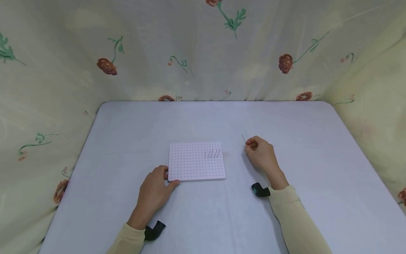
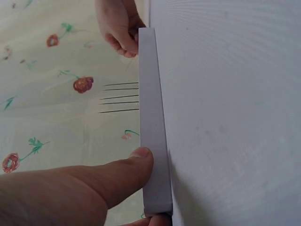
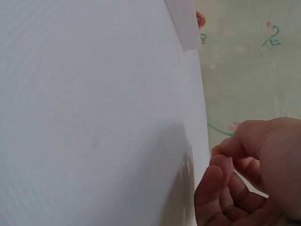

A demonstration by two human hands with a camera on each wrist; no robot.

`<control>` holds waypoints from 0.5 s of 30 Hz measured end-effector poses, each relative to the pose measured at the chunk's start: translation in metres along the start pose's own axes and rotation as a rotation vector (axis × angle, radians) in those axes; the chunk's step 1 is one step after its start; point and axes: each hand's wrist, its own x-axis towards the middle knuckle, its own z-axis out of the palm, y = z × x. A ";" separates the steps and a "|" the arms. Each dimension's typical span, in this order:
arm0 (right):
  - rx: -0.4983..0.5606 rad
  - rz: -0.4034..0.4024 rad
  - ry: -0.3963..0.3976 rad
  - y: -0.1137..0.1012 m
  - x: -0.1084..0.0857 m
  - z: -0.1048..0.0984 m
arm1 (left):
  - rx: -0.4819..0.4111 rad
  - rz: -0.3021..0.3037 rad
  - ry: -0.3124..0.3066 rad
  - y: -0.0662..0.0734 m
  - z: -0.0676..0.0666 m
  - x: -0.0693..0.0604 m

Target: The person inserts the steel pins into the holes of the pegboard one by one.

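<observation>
A white board with rows of small holes lies flat on the table. Several thin dark needle-like pins stand in a row toward its right side; in the left wrist view the same pins jut from the board's face. My left hand grips the near left corner, its thumb on the front edge. To the right of the board, my right hand pinches one thin dark pin above the table. That pin is hard to make out in the right wrist view, where the fingertips meet.
The white-covered table extends round the board on all sides. Behind it and at both sides hangs a pale flowered curtain. A black wrist camera is on the right wrist, another on the left.
</observation>
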 end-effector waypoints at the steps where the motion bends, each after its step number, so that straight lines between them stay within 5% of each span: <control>1: 0.016 0.008 0.012 0.001 0.000 0.000 | 0.001 -0.001 -0.001 0.000 0.000 0.000; 15: 0.133 0.129 0.169 0.001 -0.003 -0.009 | 0.015 0.005 -0.006 -0.002 0.002 0.001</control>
